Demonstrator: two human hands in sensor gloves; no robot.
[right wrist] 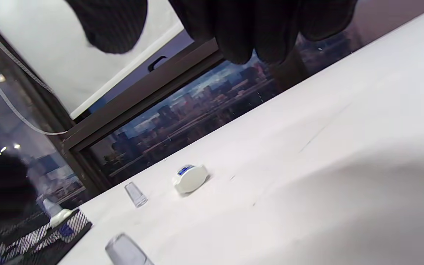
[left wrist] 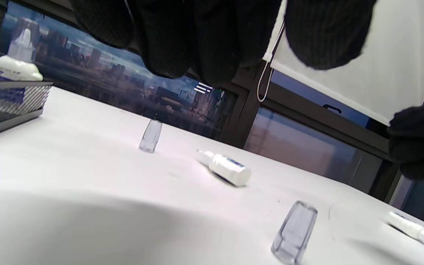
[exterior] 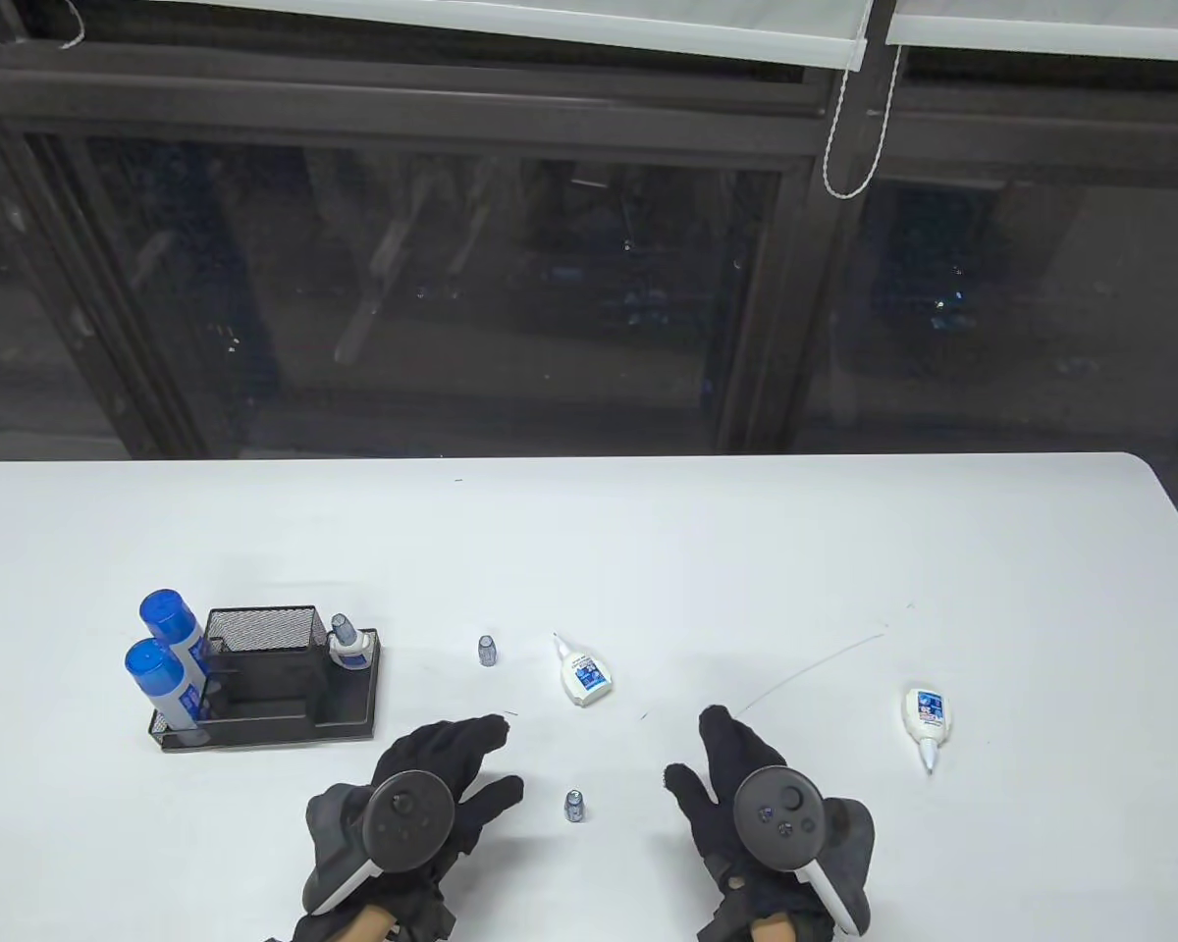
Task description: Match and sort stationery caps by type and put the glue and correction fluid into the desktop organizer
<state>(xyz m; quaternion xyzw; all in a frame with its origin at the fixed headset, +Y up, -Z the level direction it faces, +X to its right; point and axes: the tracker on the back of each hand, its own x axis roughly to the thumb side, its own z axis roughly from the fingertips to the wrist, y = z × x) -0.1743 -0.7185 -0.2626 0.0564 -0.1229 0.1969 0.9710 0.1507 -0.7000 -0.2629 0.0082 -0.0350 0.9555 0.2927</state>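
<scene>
Two uncapped correction fluid bottles lie on the white table: one (exterior: 583,675) (left wrist: 228,169) (right wrist: 190,178) mid-table, the other (exterior: 928,718) (left wrist: 412,228) to the right. A clear cap (exterior: 487,650) (left wrist: 151,135) (right wrist: 135,194) stands left of the middle bottle. Another clear cap (exterior: 574,806) (left wrist: 294,232) (right wrist: 125,251) stands between my hands. The black mesh organizer (exterior: 353,711) (left wrist: 11,97) at left holds two blue-capped glue sticks (exterior: 172,655) and a capped correction fluid bottle (exterior: 348,643) (left wrist: 13,64). My left hand (exterior: 452,775) and right hand (exterior: 722,775) hover open and hold nothing.
The table's far edge (exterior: 550,457) meets a dark window. A thin pencil-like line (exterior: 815,667) marks the table right of centre. The table's right corner (exterior: 1153,471) is rounded.
</scene>
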